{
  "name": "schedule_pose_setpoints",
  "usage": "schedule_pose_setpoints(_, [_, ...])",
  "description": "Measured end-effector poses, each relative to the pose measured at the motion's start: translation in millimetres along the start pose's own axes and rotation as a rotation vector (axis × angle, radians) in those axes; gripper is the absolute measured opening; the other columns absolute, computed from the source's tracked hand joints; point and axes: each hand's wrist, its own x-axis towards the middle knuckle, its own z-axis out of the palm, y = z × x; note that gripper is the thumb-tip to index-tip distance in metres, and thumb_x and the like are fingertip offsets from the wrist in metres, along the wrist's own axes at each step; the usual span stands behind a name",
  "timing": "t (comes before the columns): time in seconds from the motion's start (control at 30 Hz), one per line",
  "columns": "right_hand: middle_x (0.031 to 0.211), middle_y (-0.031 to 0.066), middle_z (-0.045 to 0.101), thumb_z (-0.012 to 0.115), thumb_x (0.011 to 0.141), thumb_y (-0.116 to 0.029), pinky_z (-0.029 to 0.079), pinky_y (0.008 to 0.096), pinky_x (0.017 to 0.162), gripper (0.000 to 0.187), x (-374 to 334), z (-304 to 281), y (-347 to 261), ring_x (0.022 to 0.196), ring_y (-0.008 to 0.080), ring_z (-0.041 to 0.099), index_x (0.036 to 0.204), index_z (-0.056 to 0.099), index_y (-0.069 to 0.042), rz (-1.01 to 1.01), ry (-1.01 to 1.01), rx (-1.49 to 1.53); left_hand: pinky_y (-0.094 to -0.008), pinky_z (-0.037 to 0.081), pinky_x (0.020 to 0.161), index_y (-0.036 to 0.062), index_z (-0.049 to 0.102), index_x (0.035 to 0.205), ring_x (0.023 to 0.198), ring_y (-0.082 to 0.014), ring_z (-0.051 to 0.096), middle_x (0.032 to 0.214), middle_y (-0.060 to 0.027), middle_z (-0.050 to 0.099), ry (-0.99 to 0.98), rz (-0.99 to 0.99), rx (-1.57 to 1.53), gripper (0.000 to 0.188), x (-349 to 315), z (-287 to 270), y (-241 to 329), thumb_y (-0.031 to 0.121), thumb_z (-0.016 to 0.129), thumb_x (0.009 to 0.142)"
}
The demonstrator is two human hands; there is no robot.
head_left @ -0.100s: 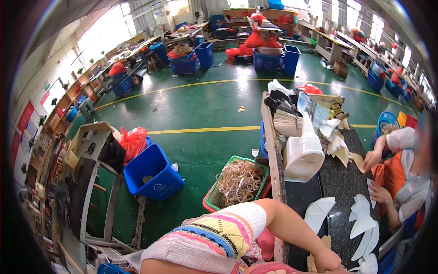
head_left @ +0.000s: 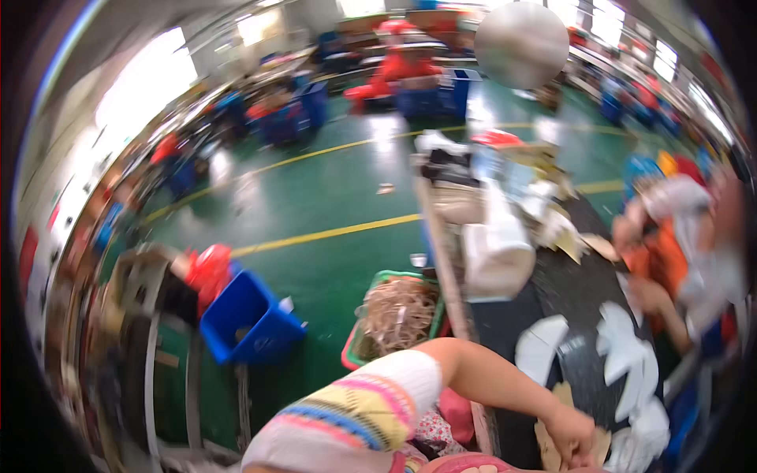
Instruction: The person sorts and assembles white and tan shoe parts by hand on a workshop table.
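My left hand [head_left: 569, 433], at the end of a bare forearm and a striped knit sleeve [head_left: 355, 410], is low over the dark worktable [head_left: 564, 299]. Its fingers point down and are drawn together; what they hold, if anything, is hidden. Tan flat pieces [head_left: 550, 448] with uneven edges lie beside and under the hand. White curved cut pieces [head_left: 541, 347] lie just beyond it, and more white pieces [head_left: 628, 355] are spread to the right. My right hand is out of view.
A cut-open white jug [head_left: 497, 260] stands on the table near piled scraps [head_left: 461, 201]. Across the table a co-worker's arm [head_left: 662, 303] reaches in. On the floor at left are a basket of tan strips [head_left: 398, 315] and a blue bin [head_left: 252, 323].
The whole view has swung right and blurred, so the scene sits further left. More of my left hand's fingers and the tan pieces around them now show.
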Motion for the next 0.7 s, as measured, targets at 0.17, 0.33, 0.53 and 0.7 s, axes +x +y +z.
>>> schedule_pose_setpoints(0.17, [0.053, 0.0036, 0.052, 0.063, 0.070, -0.001, 0.038, 0.0225, 0.047, 0.021, -189, 11, 12, 0.052, 0.0090, 0.049, 0.057, 0.048, -0.003, 0.116, 0.803, 0.286, -0.0362, 0.045, 0.069, 0.0023, 0.062, 0.085, 0.076, -0.0264, 0.057, 0.079, -0.0107, 0.062, -0.080, -0.244, -0.107, 0.017, -8, -44, 51, 0.018, 0.063, 0.077])
schedule_pose_setpoints(0.33, [0.060, -0.0031, 0.055, 0.073, 0.069, -0.006, 0.034, 0.0181, 0.049, 0.021, -212, 2, 20, 0.055, 0.0027, 0.046, 0.061, 0.054, -0.007, 0.134, 0.864, 0.261, -0.0347, 0.045, 0.073, 0.0007, 0.059, 0.086, 0.084, -0.0255, 0.057, 0.087, -0.0112, 0.059, -0.045, -0.308, -0.186, 0.016, 3, -42, 35, 0.015, 0.063, 0.079])
schedule_pose_setpoints(0.53, [0.072, -0.0027, 0.055, 0.070, 0.071, 0.002, 0.034, 0.0176, 0.052, 0.023, -226, -2, 22, 0.064, 0.0018, 0.048, 0.062, 0.052, -0.008, 0.139, 0.814, 0.397, -0.0319, 0.041, 0.087, 0.0024, 0.055, 0.096, 0.099, -0.0162, 0.053, 0.108, -0.0065, 0.056, 0.173, -0.511, -0.689, 0.017, 9, -47, 34, 0.018, 0.054, 0.089])
schedule_pose_setpoints(0.7, [0.101, 0.0045, 0.051, 0.068, 0.068, 0.006, 0.035, 0.0202, 0.056, 0.027, -224, -4, 11, 0.073, 0.0035, 0.046, 0.060, 0.046, -0.006, -0.063, 0.678, 0.329, -0.0375, 0.036, 0.096, 0.0059, 0.049, 0.093, 0.111, -0.0240, 0.050, 0.117, -0.0160, 0.053, 0.317, -0.689, -1.332, 0.014, -1, -55, 21, 0.020, 0.047, 0.092])
